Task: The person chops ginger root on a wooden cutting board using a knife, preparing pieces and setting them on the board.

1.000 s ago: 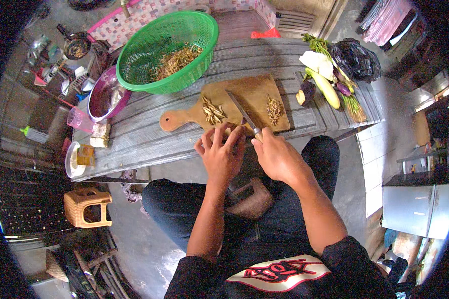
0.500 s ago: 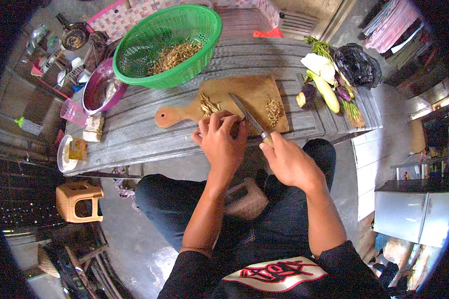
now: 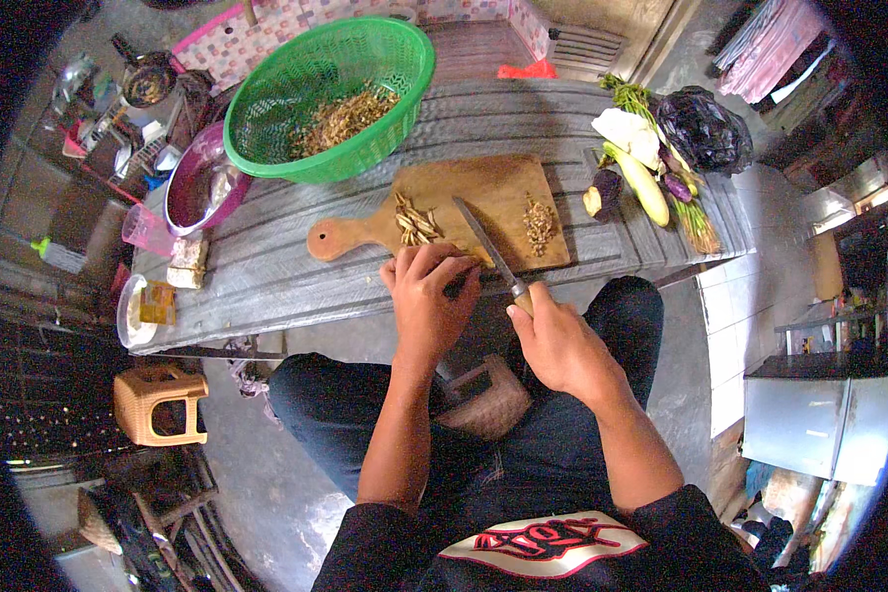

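My right hand [image 3: 565, 340] is closed round the wooden handle of a knife [image 3: 491, 244]. Its blade slants up and left over a wooden cutting board [image 3: 464, 181] with a round-ended handle. At the board's near edge my left hand [image 3: 427, 304] has its fingers curled in, the tips close to the wood. What they hold, if anything, is hidden under the knuckles. Just beyond that hand lies a small pile of pale brown strips [image 3: 416, 223]. Finely chopped brown bits [image 3: 539, 227] sit on the board's right side, to the right of the blade.
Behind the board stands a green plastic basket [image 3: 365, 161] holding brown chopped bits. Left of it are a purple basin [image 3: 181, 187], a pink cup [image 3: 146, 230] and a wrapped block [image 3: 187, 261]. At right lie a pale long vegetable [image 3: 639, 185], cauliflower [image 3: 627, 136] and a black plastic bag [image 3: 703, 128].
My left hand has drawn back toward me, uncovering more of the strips. The knife and my right hand have shifted slightly nearer, with the blade still over the board.
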The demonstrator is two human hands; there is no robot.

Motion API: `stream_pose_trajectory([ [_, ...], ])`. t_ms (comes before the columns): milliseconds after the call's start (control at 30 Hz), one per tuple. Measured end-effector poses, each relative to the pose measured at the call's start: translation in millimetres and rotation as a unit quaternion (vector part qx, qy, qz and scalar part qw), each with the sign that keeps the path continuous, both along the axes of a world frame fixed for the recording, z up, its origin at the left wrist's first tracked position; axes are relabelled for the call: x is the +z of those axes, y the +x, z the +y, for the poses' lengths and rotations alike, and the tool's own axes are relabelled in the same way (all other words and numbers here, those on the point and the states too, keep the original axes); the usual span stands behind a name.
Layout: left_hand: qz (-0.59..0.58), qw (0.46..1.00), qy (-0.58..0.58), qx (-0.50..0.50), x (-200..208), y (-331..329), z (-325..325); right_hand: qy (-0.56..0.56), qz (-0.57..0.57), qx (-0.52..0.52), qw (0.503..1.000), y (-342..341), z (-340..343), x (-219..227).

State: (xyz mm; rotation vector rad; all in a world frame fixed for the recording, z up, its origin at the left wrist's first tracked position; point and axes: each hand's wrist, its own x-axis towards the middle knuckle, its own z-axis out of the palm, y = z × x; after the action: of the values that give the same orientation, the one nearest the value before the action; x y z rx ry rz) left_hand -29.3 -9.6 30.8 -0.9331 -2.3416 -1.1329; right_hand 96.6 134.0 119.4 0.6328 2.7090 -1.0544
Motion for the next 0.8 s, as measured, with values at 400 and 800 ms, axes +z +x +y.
stream_pose_trajectory([
  [400,-0.003,1.0,-0.019,0.006,3,1,-1,0.033,-0.018,0.014,0.999,-1,-4,5],
  [800,0.066,0.995,-0.067,0.046,-14,20,-5,0.077,0.021,0.031,0.996,-18,0,-7],
])
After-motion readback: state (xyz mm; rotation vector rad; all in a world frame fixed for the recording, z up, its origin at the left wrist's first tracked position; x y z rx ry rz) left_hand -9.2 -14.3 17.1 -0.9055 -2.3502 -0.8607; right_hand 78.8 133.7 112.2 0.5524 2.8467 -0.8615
